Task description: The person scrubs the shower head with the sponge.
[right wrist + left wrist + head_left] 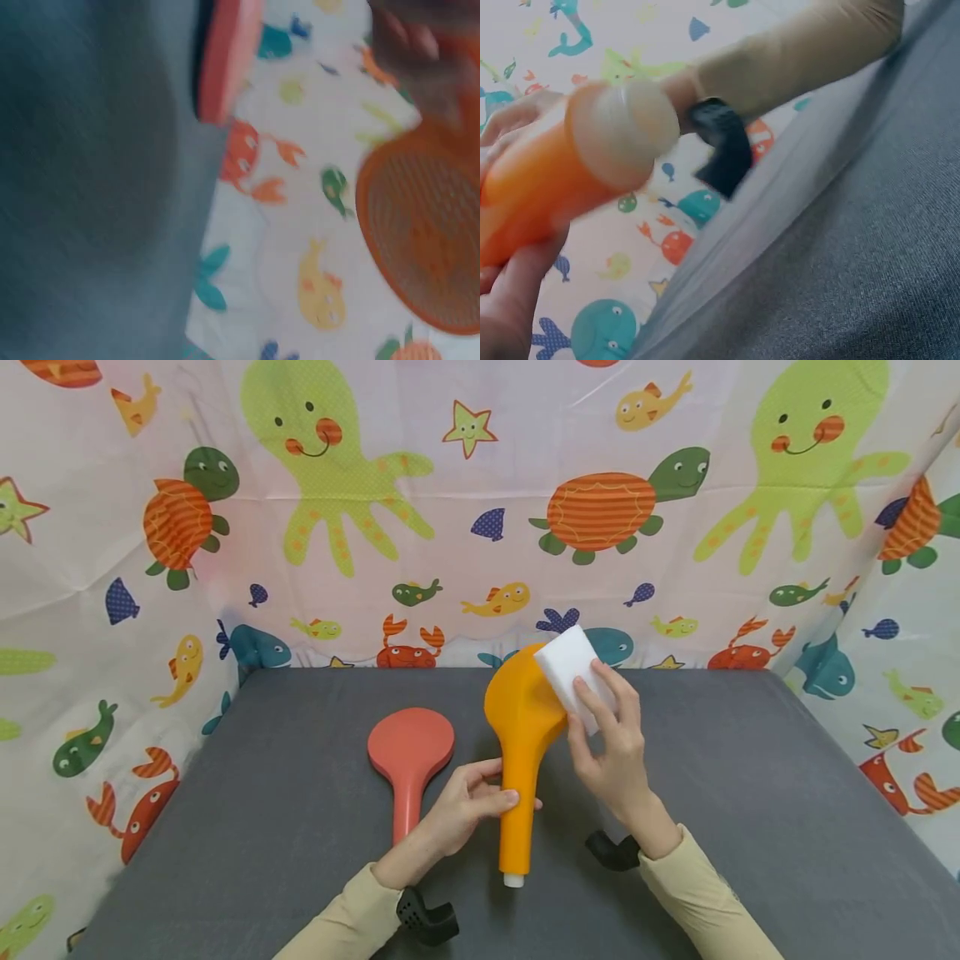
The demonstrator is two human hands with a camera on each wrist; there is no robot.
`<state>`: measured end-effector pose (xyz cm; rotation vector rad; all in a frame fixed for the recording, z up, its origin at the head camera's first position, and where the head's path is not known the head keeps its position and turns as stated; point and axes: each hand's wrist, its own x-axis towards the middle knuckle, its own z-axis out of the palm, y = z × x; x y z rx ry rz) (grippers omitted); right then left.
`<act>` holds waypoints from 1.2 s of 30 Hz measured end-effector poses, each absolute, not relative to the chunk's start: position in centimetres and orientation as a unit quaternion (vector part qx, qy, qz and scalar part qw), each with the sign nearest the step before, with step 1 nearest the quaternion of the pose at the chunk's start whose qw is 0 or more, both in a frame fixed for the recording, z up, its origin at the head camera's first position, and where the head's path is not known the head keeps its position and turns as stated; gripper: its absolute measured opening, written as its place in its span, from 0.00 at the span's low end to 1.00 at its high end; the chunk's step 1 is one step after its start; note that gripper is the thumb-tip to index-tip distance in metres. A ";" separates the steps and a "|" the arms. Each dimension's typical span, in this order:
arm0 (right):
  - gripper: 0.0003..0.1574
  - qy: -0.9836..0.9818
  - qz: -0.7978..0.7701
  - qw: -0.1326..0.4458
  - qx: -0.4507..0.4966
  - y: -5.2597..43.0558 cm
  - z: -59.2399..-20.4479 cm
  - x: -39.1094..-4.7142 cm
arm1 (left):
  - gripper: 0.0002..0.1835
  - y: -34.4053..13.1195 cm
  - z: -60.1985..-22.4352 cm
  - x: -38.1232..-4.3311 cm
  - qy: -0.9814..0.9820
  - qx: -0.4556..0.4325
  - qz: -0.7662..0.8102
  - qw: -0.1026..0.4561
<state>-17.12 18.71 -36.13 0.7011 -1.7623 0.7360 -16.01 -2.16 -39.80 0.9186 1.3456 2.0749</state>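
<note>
My left hand [468,806] grips the handle of an orange shower head [517,760], with the thumb across its front. It is held upright, and a white fitting [513,881] shows at the handle's lower end. In the right wrist view, its perforated face [424,232] is visible, slightly blurred. My right hand [618,752] pinches a white sponge block [566,664] at the upper right side of the orange head, overlapping its edge. In the left wrist view, the orange handle [540,180] is blurred within my left hand's fingers.
Left of the shower head, a coral round-headed thing with a handle [411,745] lies on the grey table [315,827], its handle end behind my left forearm. A curtain printed with sea animals [465,527] borders the table at the back and sides. Black wrist mounts [429,920] jut from both sleeves.
</note>
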 end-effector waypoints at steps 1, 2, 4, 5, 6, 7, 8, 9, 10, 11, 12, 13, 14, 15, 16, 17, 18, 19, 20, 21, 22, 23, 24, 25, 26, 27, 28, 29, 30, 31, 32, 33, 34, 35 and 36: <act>0.21 -0.736 0.299 0.526 0.305 18.5 -36.4 -17.0 | 0.26 -2.2 -39.7 -16.0 0.485 0.337 0.766 0.255; 0.20 -0.734 0.288 0.524 0.322 18.2 -36.8 -16.8 | 0.26 -2.3 -39.6 -16.1 0.476 0.337 0.769 0.261; 0.19 -0.730 0.265 0.513 0.365 17.7 -37.4 -16.4 | 0.26 -2.6 -39.5 -16.2 0.461 0.340 0.776 0.266; 0.19 -0.728 0.256 0.507 0.384 17.6 -37.6 -16.3 | 0.26 -2.7 -39.5 -16.3 0.455 0.341 0.778 0.267; 0.18 -0.726 0.246 0.503 0.400 17.5 -37.8 -16.3 | 0.26 -2.7 -39.5 -16.3 0.450 0.343 0.780 0.268; 0.18 -0.725 0.238 0.500 0.409 17.5 -37.9 -16.2 | 0.25 -2.8 -39.5 -16.4 0.446 0.347 0.780 0.268; 0.17 -0.722 0.237 0.500 0.415 17.6 -37.8 -16.3 | 0.24 -2.9 -39.5 -16.4 0.444 0.349 0.781 0.268; 0.16 -0.718 0.243 0.506 0.413 17.7 -37.7 -16.5 | 0.24 -2.9 -39.6 -16.4 0.441 0.354 0.780 0.268; 0.16 -0.715 0.250 0.514 0.402 17.9 -37.5 -16.8 | 0.23 -2.9 -39.6 -16.5 0.437 0.358 0.780 0.269; 0.16 -0.713 0.261 0.524 0.386 18.2 -37.3 -17.0 | 0.22 -2.9 -39.7 -16.4 0.435 0.361 0.780 0.270; 0.15 -0.713 0.275 0.531 0.366 18.4 -37.0 -17.3 | 0.22 -2.9 -39.7 -16.4 0.431 0.363 0.780 0.272; 0.15 -0.714 0.293 0.536 0.344 18.7 -36.6 -17.6 | 0.21 -2.9 -39.7 -16.4 0.429 0.366 0.779 0.273; 0.16 -0.714 0.314 0.536 0.323 18.9 -36.3 -17.8 | 0.21 -2.8 -39.8 -16.4 0.427 0.368 0.779 0.274; 0.17 -0.716 0.330 0.535 0.305 19.0 -36.1 -17.9 | 0.22 -2.8 -39.8 -16.3 0.425 0.371 0.779 0.275; 0.18 -0.719 0.341 0.531 0.290 19.1 -35.9 -17.9 | 0.22 -2.8 -39.8 -16.3 0.424 0.372 0.778 0.275; 0.18 -0.721 0.349 0.528 0.283 19.1 -35.8 -17.9 | 0.23 -2.8 -39.8 -16.3 0.424 0.374 0.778 0.275; 0.18 -0.721 0.352 0.526 0.283 19.1 -35.7 -17.8 | 0.23 -2.7 -39.8 -16.3 0.423 0.375 0.778 0.275; 0.18 -0.722 0.347 0.523 0.291 19.0 -35.8 -17.6 | 0.23 -2.7 -39.8 -16.2 0.424 0.375 0.778 0.273; 0.18 -0.721 0.338 0.522 0.305 18.8 -36.0 -17.4 | 0.23 -2.6 -39.8 -16.2 0.425 0.373 0.779 0.270; 0.17 -0.722 0.321 0.521 0.323 18.6 -36.2 -17.1 | 0.23 -2.6 -39.7 -16.2 0.427 0.371 0.780 0.266; 0.16 -0.721 0.303 0.519 0.346 18.3 -36.4 -16.8 | 0.23 -2.6 -39.8 -16.3 0.431 0.368 0.781 0.263; 0.16 -0.721 0.283 0.512 0.370 18.1 -36.7 -16.5 | 0.23 -2.6 -39.8 -16.3 0.435 0.367 0.781 0.256; 0.16 -0.722 0.269 0.502 0.393 17.9 -37.0 -16.2 | 0.23 -2.6 -39.8 -16.3 0.442 0.364 0.781 0.249; 0.17 -0.722 0.259 0.491 0.414 17.7 -37.3 -16.0 | 0.23 -2.7 -39.8 -16.4 0.448 0.361 0.781 0.244; 0.17 -0.721 0.250 0.482 0.430 17.6 -37.5 -15.9 | 0.24 -2.7 -39.7 -16.4 0.454 0.357 0.780 0.241; 0.17 -0.724 0.240 0.474 0.439 17.6 -37.6 -15.7 | 0.25 -2.7 -39.7 -16.4 0.460 0.353 0.778 0.241; 0.17 -0.724 0.238 0.473 0.443 17.6 -37.6 -15.8 | 0.26 -2.7 -39.7 -16.4 0.464 0.351 0.777 0.241; 0.16 -0.724 0.239 0.475 0.440 17.8 -37.6 -16.0 | 0.27 -2.7 -39.6 -16.4 0.466 0.350 0.776 0.243; 0.16 -0.722 0.244 0.483 0.431 18.0 -37.3 -16.2 | 0.27 -2.7 -39.6 -16.4 0.466 0.347 0.776 0.247; 0.16 -0.721 0.251 0.493 0.417 18.1 -37.0 -16.5 | 0.27 -2.6 -39.6 -16.3 0.463 0.348 0.775 0.252; 0.15 -0.721 0.259 0.505 0.398 18.3 -36.4 -16.8 | 0.27 -2.6 -39.6 -16.3 0.459 0.350 0.775 0.255; 0.15 -0.723 0.276 0.510 0.375 18.3 -35.8 -16.9 | 0.27 -2.6 -39.7 -16.3 0.456 0.355 0.775 0.256; 0.16 -0.724 0.298 0.513 0.352 18.3 -35.0 -17.0 | 0.26 -2.6 -39.7 -16.2 0.453 0.362 0.774 0.255; 0.16 -0.726 0.322 0.511 0.330 18.3 -34.3 -17.0 | 0.26 -2.6 -39.8 -16.2 0.450 0.368 0.773 0.255; 0.17 -0.730 0.344 0.505 0.306 18.2 -33.6 -16.9 | 0.25 -2.6 -39.8 -16.1 0.449 0.374 0.771 0.253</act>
